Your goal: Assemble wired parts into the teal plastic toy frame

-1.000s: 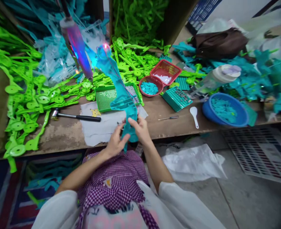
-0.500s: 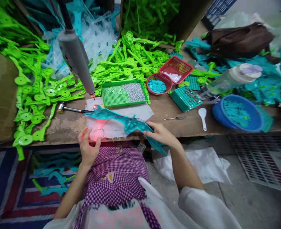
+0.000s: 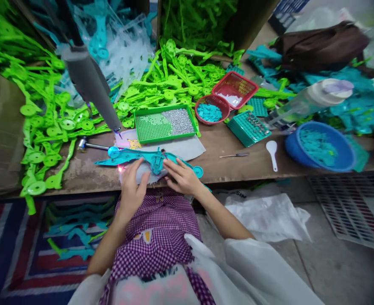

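- Green parts (image 3: pixel 36 186) lie heaped at the far left, some hanging over the bench's near edge.
- The hammer (image 3: pixel 97 146) lies just right of them, head leftward, its handle passing out of sight behind the blue part.
- The driver (image 3: pixel 90 84) hangs above, tilted, its tip pointing down just beyond the blue part's left half.
- The left hand (image 3: pixel 132 188) stands at the near side of the blue part, fingertips at its edge, thumb well apart from the fingers and nothing gripped between them.
- The blue part (image 3: pixel 132 156) lies directly beyond the fingers, over the cloth (image 3: pixel 189 148) near the bench's front edge. Its long axis runs left to right across the person, dipping nearer at the right end. The ribbed middle sits between the two hands; whether the part rests fully on the cloth cannot be told.
- The tray (image 3: pixel 167 138) stands beyond the part, on the cloth's far edge.
- The right hand (image 3: pixel 183 178) is the closer one, its fingers long and nearly straight, laid over the part right of its middle. Whether they pinch it cannot be told; the thumb's hold is unclear.
- The screwdriver (image 3: pixel 236 155), then the spoon (image 3: pixel 272 152) and the bowl (image 3: pixel 301 156), lie farther right, well apart from both hands.
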Demonstrator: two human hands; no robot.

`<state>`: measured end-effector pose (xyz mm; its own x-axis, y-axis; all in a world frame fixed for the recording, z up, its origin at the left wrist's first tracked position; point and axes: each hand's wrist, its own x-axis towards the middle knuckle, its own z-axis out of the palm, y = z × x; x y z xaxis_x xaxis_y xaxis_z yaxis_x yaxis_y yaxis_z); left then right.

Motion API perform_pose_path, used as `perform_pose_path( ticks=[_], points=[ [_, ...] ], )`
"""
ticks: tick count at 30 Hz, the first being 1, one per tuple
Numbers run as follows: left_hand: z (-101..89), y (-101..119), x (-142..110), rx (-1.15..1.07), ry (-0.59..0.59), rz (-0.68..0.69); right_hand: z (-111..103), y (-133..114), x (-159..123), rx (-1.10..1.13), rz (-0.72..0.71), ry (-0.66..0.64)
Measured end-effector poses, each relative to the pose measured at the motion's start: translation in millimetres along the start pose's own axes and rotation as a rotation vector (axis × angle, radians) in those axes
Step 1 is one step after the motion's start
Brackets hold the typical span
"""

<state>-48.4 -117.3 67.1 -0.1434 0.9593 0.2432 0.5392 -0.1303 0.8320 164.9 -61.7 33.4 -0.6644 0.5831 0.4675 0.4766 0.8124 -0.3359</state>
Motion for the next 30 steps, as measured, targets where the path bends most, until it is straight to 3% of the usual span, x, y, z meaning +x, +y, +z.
perform_pose_path(
  ticks=[3,7,10,12,16,21,26,28,30],
  points=[
    [29.2,11.0,34.0,-0.397,-0.111,-0.135,-1.3,-2.2,-1.2,0.041,-0.069,0.024],
    [58.0,8.7,48.0,-0.611,-0.061,-0.241,-19.6,-11.4,-12.7,0.018,-0.018,0.051],
    [61.3,10.0,36.5,-0.672,-0.047,-0.301,-31.3,-20.4,-15.0,0.03,0.232,0.308],
    [59.0,12.4,28.3,-0.735,-0.072,-0.367,-30.2,-22.9,-7.6,0.068,0.355,0.374],
    [54.0,13.5,20.2,-0.901,-0.108,-0.551,-13.7,-19.7,12.4,0.225,0.382,0.235],
    [56.3,10.2,14.2,-0.945,-0.038,-0.649,-3.6,-16.1,11.4,0.314,0.307,0.208],
    [61.2,12.5,9.6,-0.873,-0.04,-0.621,-3.1,-15.8,10.1,0.34,0.304,0.237],
    [50.5,11.7,8.8,-0.778,-0.097,-0.491,-6.0,-16.8,13.0,0.353,0.363,0.247],
    [29.2,5.7,7.5,-0.587,-0.059,-0.281,-11.4,-17.6,11.7,0.359,0.452,0.307]
  ],
)
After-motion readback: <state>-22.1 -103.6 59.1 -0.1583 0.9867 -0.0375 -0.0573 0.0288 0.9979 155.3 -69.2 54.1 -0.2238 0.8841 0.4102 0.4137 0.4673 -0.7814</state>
